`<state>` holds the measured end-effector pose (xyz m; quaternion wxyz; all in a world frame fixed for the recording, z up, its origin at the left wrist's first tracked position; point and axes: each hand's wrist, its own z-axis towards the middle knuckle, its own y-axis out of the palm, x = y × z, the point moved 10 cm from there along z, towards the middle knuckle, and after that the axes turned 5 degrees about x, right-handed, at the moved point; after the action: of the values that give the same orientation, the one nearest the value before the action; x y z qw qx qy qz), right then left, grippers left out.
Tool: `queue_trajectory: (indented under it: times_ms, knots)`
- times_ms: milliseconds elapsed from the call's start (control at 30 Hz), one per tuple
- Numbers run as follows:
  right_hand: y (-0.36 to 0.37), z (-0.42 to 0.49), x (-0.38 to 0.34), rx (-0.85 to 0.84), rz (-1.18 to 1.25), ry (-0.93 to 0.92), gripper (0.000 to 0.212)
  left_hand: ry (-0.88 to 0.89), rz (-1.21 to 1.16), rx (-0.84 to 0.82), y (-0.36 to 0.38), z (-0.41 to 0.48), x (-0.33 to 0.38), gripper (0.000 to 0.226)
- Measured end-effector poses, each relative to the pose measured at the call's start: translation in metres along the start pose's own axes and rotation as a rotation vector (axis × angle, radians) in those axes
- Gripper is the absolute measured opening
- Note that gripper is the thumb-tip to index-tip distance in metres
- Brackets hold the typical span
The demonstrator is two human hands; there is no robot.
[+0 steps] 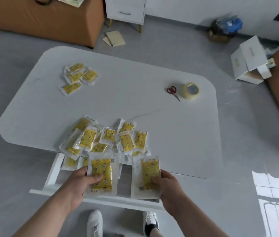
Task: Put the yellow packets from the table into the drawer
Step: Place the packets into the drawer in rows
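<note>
Heaped yellow packets (108,135) crowd the table's (135,106) near edge, overhanging the open drawer (53,177); bare table beyond, with scissors (173,92) and tape roll (191,91) far right.

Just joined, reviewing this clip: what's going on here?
A person stands at a white table with its drawer pulled open. The left hand grips one yellow packet and the right hand grips a second packet, both over the drawer. A big pile of packets sits at the table's near edge, and a smaller group lies far left. Scissors and a tape roll lie at the right.
</note>
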<state>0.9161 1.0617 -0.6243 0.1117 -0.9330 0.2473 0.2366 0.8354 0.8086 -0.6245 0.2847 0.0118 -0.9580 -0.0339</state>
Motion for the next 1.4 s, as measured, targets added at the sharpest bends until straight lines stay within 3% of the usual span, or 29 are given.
queue_trajectory:
  times_ms: [100, 300, 433, 533, 667, 800, 900, 967, 1100, 1200, 1300, 1400]
  knots:
    - [0.001, 0.044, 0.049, 0.029, -0.009, 0.048, 0.026, -0.035, 0.111, -0.008, 0.007, 0.043, -0.050, 0.023]
    - [-0.014, 0.125, 0.148, 0.142, 0.018, 0.148, 0.015, -0.085, 0.262, 0.038, -0.010, 0.138, -0.141, 0.021]
    - [-0.024, 0.187, 0.182, 0.215, 0.009, 0.140, 0.017, -0.020, 0.399, 0.112, -0.008, 0.198, -0.163, 0.065]
    - [-0.025, 0.231, 0.196, 0.253, 0.000, 0.142, 0.019, -0.030, 0.488, 0.093, 0.006, 0.237, -0.179, 0.065]
    - [-0.020, 0.271, 0.208, 0.264, 0.011, 0.165, 0.026, -0.057, 0.628, 0.037, 0.015, 0.277, -0.204, 0.066]
    - [-0.012, 0.297, 0.206, 0.239, -0.009, 0.142, 0.021, -0.005, 0.534, 0.102, 0.021, 0.308, -0.208, 0.067]
    - [-0.007, 0.317, 0.201, 0.239, -0.026, 0.110, 0.019, 0.014, 0.464, 0.155, 0.024, 0.324, -0.211, 0.029]
    - [-0.002, 0.327, 0.198, 0.235, -0.023, 0.100, 0.016, 0.005, 0.440, 0.174, 0.025, 0.333, -0.216, 0.019]
    - [0.000, 0.341, 0.198, 0.255, -0.050, 0.093, 0.022, 0.007, 0.419, 0.214, 0.023, 0.342, -0.215, 0.038]
    - [-0.002, 0.343, 0.194, 0.255, -0.114, 0.041, 0.017, 0.108, 0.478, 0.235, 0.028, 0.339, -0.203, 0.051]
    - [-0.003, 0.338, 0.174, 0.272, -0.333, -0.122, 0.018, 0.223, 0.622, 0.241, 0.033, 0.330, -0.188, 0.063]
    - [0.000, 0.331, 0.157, 0.294, -0.639, -0.305, 0.014, 0.382, 0.888, 0.176, 0.042, 0.315, -0.175, 0.053]
